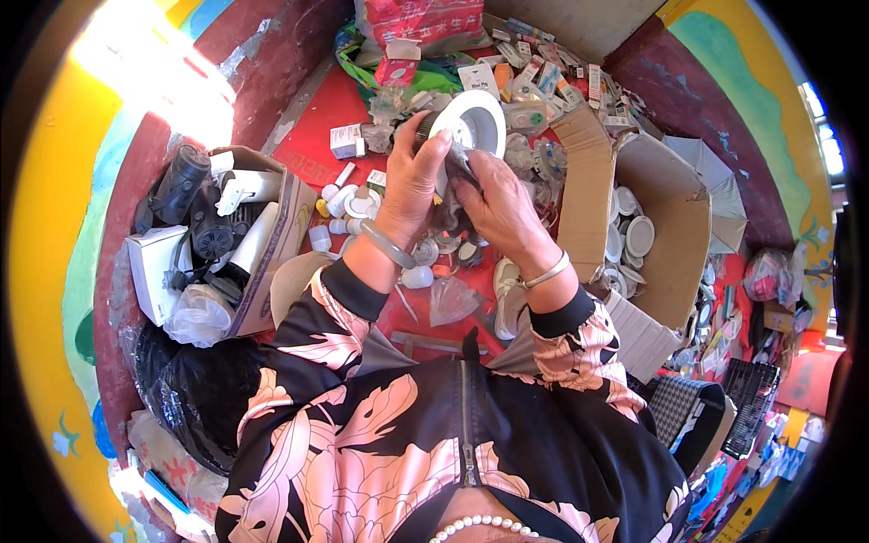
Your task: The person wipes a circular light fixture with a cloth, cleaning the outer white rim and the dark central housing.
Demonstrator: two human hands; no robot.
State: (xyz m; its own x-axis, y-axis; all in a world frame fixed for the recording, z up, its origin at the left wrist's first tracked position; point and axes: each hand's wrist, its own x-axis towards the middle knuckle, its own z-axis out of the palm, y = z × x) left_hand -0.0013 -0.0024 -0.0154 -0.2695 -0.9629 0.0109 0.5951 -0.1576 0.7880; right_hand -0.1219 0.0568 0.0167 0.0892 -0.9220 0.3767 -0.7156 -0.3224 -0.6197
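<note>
Apparently mid-wipe, the left hand (412, 176) gripped 1 round white lamp housing (482, 107) above scattered clutter (362, 203), the right hand (504, 197) pinching grey cloth (449, 214) against it; whether white discs (639, 236) in a brown cardboard box (677, 267) were finished was unclear.

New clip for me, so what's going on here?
A person's left hand holds a round white light fitting with its ring tilted up, while the right hand holds a grey cloth at its lower edge. To the right, an open cardboard box holds white round pieces; to the left, another carton is filled with black and white items. Small packages lie heaped beyond the hands.
</note>
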